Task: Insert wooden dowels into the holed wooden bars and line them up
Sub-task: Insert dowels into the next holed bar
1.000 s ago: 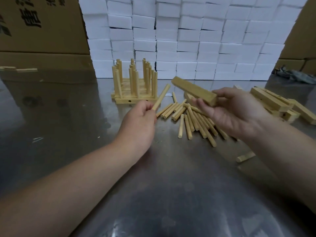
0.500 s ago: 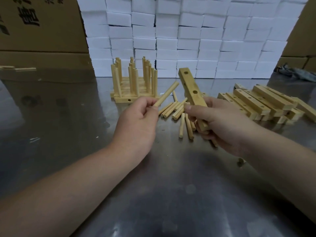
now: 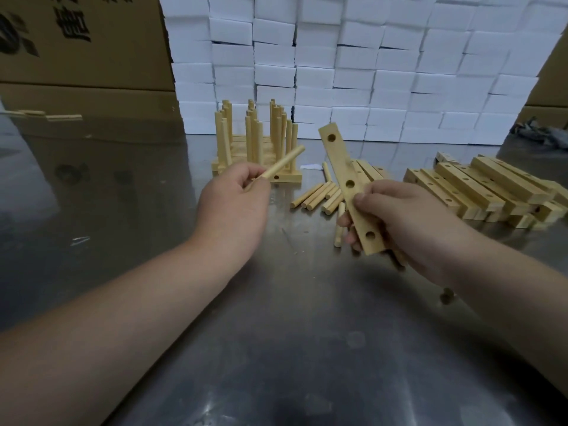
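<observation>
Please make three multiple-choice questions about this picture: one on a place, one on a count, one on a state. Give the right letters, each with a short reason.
1. Where does the pile of bars lie?
A. far left
B. right of the right hand
C. front centre

2. How many holes show on the held bar?
A. two
B. three
C. five

3. The dowel in the left hand is:
A. apart from the held bar
B. pushed into a hole
C. broken in two

Answers: B, the pile sits to the right beyond that hand; B, three round holes face the camera; A, a gap separates them and all three holes are empty.
</observation>
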`<state>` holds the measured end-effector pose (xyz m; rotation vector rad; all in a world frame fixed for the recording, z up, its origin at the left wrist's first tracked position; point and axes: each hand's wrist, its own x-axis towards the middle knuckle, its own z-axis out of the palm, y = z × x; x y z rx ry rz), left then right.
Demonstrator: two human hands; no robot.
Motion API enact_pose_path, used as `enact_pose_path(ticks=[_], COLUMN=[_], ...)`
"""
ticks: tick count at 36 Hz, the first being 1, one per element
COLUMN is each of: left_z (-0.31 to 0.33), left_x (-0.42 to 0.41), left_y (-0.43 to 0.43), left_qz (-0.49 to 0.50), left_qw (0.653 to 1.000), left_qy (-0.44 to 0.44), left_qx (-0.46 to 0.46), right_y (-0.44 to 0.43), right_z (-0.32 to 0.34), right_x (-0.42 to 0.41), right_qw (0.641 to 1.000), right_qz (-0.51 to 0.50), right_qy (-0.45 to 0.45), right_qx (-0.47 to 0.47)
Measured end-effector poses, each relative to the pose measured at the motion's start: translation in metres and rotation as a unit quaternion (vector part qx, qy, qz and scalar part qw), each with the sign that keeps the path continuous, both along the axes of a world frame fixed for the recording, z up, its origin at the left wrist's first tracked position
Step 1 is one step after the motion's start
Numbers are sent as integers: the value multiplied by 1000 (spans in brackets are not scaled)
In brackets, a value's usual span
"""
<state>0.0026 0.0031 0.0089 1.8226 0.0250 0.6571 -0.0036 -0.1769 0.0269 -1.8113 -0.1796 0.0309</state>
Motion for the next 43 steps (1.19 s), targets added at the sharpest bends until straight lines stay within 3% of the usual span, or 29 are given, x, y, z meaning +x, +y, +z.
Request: enact_pose_path(ticks=[2,6,19,43], left_z=[-1,-3,-4,-4], left_x=[1,2,0,0], left_y=[0,-1,-2,-2], left_qz=[0,-7,-52,-32], left_qw=[1000,1000,997,995], left_qy=[3,1,-4,-14], left_qx=[2,16,49,98], right_y=[0,-5,-7,-7], right_z=[0,0,3,2], right_x=[-1,1,3,0], right_qw=[999,999,998,997], right_qz=[19,2,-37,29], right_qy=[26,-9,13,-31], right_qx=[16,-53,-46,-62])
